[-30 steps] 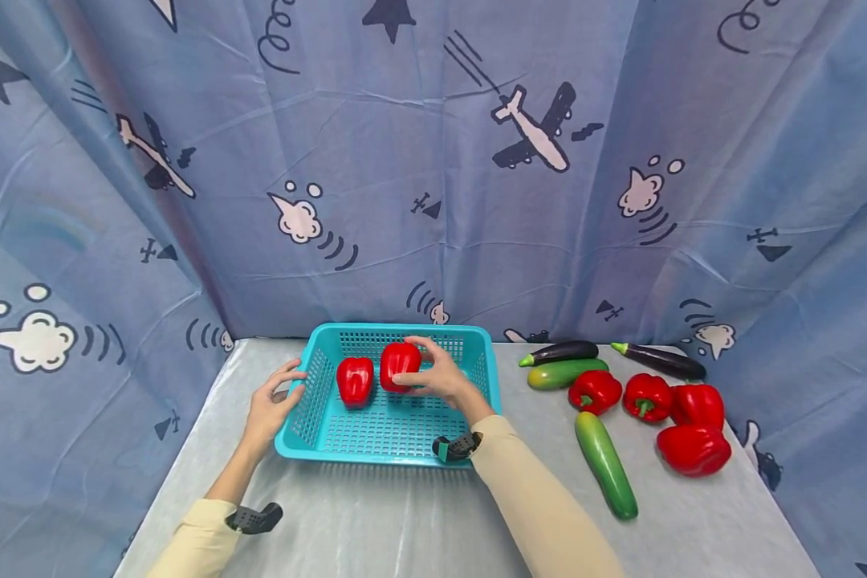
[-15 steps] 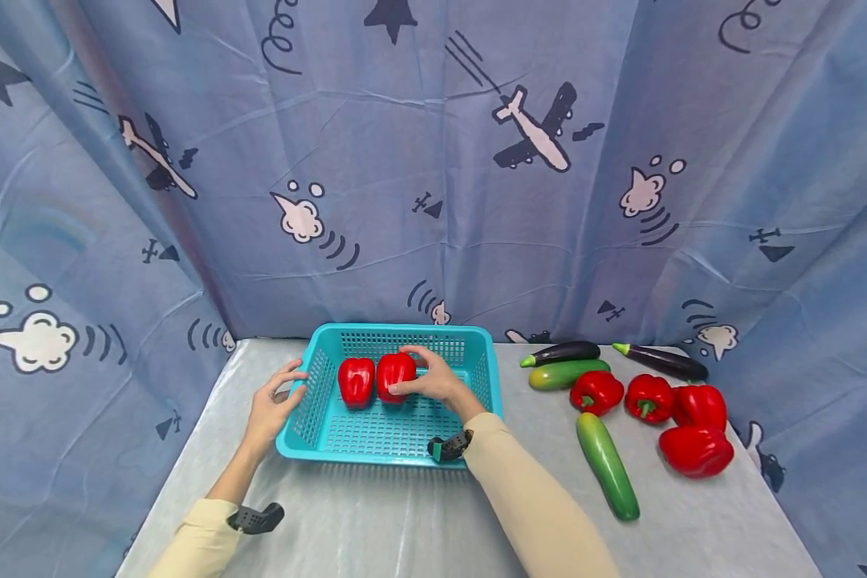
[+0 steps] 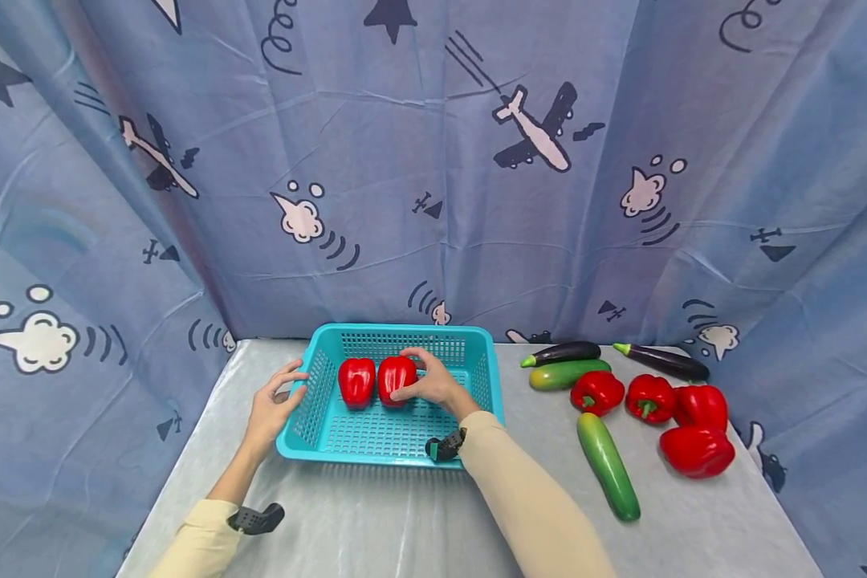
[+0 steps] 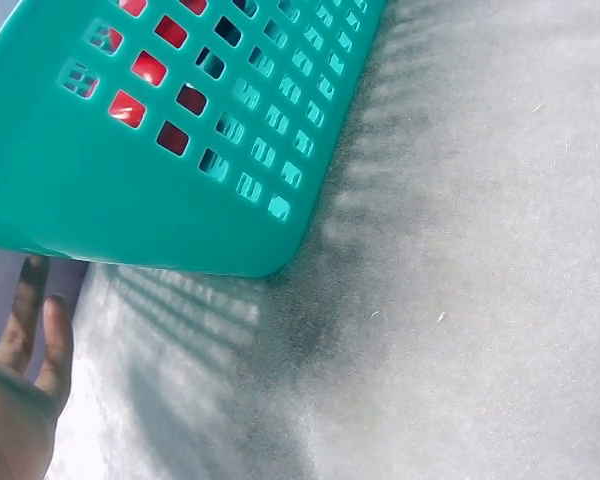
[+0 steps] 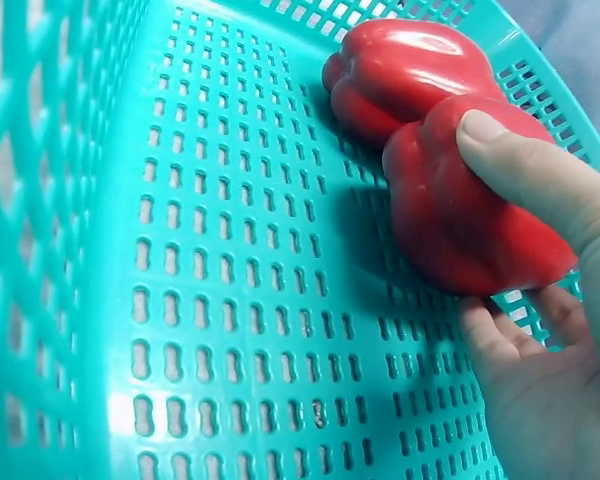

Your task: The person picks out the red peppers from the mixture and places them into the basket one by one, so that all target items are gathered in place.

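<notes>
Inside a turquoise perforated basket [image 3: 376,459], two red bell peppers lie side by side. My right hand [image 3: 437,385] holds the right-hand bell pepper [image 3: 396,380], thumb across its top and fingers at its lower side in the right wrist view. Against it lies the other bell pepper [image 5: 410,72], which no hand touches. My left hand [image 3: 269,408] is at the basket's left rim, thumb and fingers spread apart. Two of its fingers [image 4: 56,340] reach up to the basket's edge in the left wrist view; the rest of that hand is cut off there.
Right of the basket on the pale tabletop [image 3: 332,522] lie several more red bell peppers [image 3: 697,451], a dark eggplant [image 3: 563,352], another eggplant [image 3: 661,361], a cucumber [image 3: 607,466] and a second cucumber [image 3: 567,374]. A blue patterned curtain [image 3: 433,160] hangs behind and at both sides.
My right hand has lowered the bell pepper in the basket and shifted it slightly left, close beside the other one. My left hand has stayed at the rim.
</notes>
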`<state>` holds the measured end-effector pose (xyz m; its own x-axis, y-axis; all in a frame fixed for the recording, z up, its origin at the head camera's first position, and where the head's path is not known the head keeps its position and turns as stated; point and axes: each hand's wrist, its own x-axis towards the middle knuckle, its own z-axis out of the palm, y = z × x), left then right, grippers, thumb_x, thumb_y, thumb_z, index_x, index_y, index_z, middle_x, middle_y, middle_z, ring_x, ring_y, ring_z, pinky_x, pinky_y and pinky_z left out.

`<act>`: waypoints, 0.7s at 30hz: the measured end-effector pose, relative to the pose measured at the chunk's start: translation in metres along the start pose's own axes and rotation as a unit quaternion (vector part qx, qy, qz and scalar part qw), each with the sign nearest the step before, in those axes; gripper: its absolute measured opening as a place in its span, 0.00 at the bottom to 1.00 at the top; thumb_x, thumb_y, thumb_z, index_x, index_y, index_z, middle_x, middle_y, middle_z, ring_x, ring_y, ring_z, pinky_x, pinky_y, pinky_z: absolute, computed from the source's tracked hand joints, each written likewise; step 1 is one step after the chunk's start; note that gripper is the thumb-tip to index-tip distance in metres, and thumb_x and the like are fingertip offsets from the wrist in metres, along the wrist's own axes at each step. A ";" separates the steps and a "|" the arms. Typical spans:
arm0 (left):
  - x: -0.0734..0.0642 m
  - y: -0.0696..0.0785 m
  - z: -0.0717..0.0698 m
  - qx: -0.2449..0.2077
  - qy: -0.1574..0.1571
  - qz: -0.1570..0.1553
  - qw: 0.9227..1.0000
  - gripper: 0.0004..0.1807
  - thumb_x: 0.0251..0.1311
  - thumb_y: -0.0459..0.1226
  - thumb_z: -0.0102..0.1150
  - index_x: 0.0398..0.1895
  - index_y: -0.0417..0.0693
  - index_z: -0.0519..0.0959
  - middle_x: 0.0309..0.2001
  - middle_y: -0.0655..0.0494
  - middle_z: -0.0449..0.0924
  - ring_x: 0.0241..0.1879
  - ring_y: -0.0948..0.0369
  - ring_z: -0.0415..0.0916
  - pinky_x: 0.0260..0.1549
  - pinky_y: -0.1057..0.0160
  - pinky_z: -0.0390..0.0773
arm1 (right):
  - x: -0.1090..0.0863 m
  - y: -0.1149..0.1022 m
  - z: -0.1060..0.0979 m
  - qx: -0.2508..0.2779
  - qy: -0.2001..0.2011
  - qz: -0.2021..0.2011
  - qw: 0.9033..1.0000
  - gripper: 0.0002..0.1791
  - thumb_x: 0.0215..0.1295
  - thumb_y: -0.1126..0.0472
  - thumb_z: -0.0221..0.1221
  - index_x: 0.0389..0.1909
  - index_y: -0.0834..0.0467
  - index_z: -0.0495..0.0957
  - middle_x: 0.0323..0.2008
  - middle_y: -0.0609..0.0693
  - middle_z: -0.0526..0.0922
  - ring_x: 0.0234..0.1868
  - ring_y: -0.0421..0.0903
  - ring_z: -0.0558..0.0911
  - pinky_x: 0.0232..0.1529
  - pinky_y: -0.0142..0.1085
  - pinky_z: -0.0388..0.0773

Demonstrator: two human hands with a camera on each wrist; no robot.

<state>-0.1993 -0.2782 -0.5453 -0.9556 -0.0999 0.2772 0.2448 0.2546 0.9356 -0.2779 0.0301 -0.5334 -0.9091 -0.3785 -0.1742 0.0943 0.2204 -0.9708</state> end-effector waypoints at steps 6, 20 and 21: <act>0.002 -0.001 -0.001 -0.003 -0.002 -0.005 1.000 0.15 0.68 0.27 0.62 0.55 0.28 0.79 0.71 0.38 0.66 0.67 0.45 0.65 0.49 0.71 0.73 | 0.003 0.002 0.001 -0.008 -0.008 0.006 1.000 0.46 0.51 0.69 0.77 0.71 0.56 0.67 0.67 0.61 0.69 0.61 0.59 0.73 0.49 0.48 0.82; 0.000 0.008 0.000 0.000 -0.002 -0.005 1.000 0.13 0.68 0.24 0.60 0.53 0.26 0.79 0.70 0.34 0.66 0.66 0.41 0.65 0.49 0.70 0.74 | 0.006 0.000 0.006 -0.028 -0.001 0.007 1.000 0.45 0.51 0.69 0.77 0.70 0.55 0.68 0.65 0.62 0.69 0.56 0.59 0.77 0.48 0.48 0.82; 0.001 0.005 0.000 0.004 -0.001 -0.009 1.000 0.13 0.68 0.25 0.61 0.54 0.27 0.79 0.70 0.36 0.66 0.66 0.43 0.67 0.48 0.71 0.74 | 0.007 0.000 0.006 -0.029 0.001 0.007 1.000 0.45 0.51 0.69 0.77 0.70 0.55 0.68 0.66 0.62 0.69 0.57 0.59 0.76 0.48 0.48 0.82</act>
<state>-0.1987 -0.2770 -0.5401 -0.9599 -0.1034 0.2604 0.2265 0.2603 0.9386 -0.2814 0.0221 -0.5357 -0.9089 -0.3728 -0.1868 0.0827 0.2779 -0.9570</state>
